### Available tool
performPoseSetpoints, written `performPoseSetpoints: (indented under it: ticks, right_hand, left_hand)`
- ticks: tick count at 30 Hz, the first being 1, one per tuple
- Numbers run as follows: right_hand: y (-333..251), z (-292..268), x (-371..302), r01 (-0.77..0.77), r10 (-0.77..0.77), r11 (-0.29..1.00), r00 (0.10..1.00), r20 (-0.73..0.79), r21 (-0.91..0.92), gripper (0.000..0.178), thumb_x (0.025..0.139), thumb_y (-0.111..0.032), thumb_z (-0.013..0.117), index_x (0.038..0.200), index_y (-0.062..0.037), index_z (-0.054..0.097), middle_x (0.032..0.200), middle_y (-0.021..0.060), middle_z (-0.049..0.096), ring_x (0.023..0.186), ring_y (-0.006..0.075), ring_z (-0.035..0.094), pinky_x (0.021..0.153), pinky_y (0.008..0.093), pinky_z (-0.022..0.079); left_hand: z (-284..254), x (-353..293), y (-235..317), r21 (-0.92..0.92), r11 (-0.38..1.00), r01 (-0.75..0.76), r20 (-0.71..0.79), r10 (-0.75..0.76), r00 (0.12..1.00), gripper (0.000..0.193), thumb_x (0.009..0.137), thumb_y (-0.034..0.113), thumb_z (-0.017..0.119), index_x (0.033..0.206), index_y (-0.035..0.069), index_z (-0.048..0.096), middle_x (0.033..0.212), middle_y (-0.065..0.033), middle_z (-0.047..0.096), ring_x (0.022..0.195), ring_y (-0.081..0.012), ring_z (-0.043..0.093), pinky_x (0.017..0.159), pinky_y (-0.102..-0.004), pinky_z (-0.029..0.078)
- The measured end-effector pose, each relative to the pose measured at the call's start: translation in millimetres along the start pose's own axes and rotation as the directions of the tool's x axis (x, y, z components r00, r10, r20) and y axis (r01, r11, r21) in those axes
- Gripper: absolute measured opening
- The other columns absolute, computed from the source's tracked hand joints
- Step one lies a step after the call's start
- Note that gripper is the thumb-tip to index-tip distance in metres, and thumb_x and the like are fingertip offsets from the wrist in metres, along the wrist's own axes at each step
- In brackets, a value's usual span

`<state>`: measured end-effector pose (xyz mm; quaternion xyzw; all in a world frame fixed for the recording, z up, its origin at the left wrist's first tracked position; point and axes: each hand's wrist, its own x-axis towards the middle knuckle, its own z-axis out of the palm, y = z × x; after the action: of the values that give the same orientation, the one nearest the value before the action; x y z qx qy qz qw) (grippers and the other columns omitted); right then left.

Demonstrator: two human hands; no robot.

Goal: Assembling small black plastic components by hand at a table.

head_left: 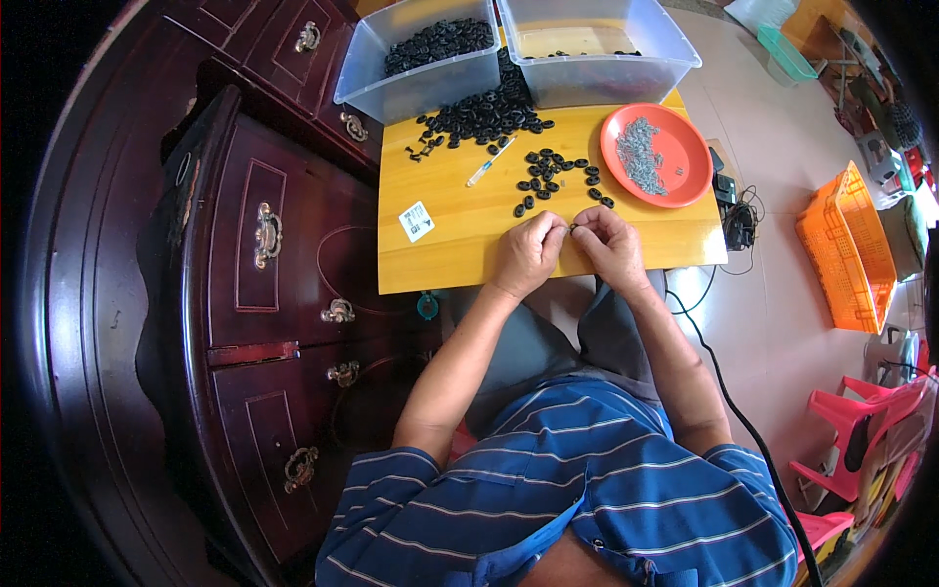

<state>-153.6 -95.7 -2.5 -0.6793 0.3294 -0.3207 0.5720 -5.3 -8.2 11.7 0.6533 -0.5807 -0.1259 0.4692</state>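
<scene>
Near the front edge of the yellow table, my left hand and my right hand meet with fingertips pinched. Between them is a small dark piece, mostly hidden by the fingers; its kind is too small to make out. Just beyond the hands lie several loose black oval pieces, each with openings in it. To the right sits a round red plate holding a heap of small thin grey pieces, apparently metal.
Two clear plastic bins stand at the back, the left one full of black pieces. A black heap spills before them. A pen-like stick and white label lie left. Dark wooden drawers border the left; an orange basket stands right.
</scene>
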Motion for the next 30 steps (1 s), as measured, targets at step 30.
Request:
performPoseSetpoints:
  ticks: [30]
  right_hand:
    - [1.0,-5.1,2.4,-0.026,0.021,0.997,0.997,0.073,0.067,0.011,0.090,-0.006,0.066,0.100,-0.0022,0.062,0.083,-0.0019,0.064,0.077,0.0046,0.058,0.071,0.0216,0.049]
  left_hand:
    - [-0.7,-0.7,-1.5,-0.027,1.000,0.007,0.022,-0.006,1.000,0.010,0.094,0.013,0.058,0.091,0.004,0.060,0.078,-0.0143,0.066,0.073,-0.0333,0.067,0.064,-0.0405,0.052]
